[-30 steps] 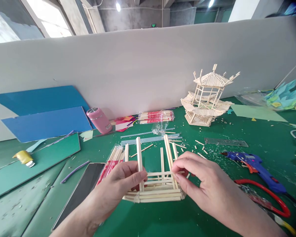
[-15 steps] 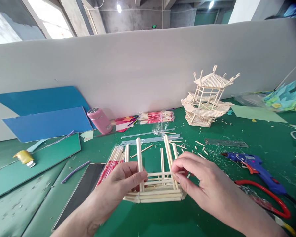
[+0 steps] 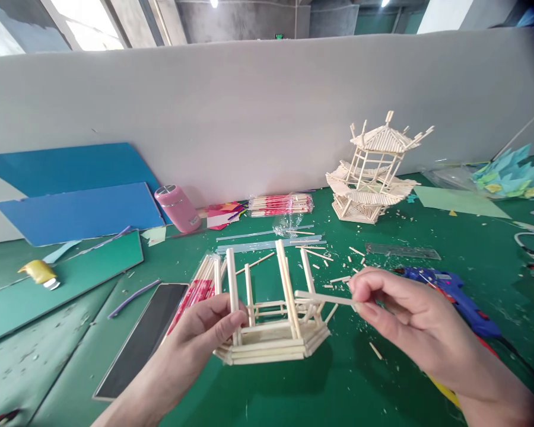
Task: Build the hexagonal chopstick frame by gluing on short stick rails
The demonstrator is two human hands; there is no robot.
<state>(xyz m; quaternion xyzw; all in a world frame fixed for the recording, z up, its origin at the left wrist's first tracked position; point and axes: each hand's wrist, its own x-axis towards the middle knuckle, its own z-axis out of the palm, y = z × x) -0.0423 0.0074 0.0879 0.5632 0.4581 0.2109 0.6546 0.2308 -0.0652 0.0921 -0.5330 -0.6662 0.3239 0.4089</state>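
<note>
A half-built stick frame (image 3: 271, 332) stands on the green bench (image 3: 338, 391), low walls stacked, thin posts rising from its corners. The left hand (image 3: 204, 335) grasps its near-left side, thumb against a post. The right hand (image 3: 409, 320) pinches a loose stick (image 3: 324, 298) at one end, its other end reaching over the frame's right posts. Behind the right hand lies a blue glue gun (image 3: 449, 290); farther back stands a finished stick pavilion (image 3: 374, 172). Beside the left hand lies a pack of sticks (image 3: 196, 290).
</note>
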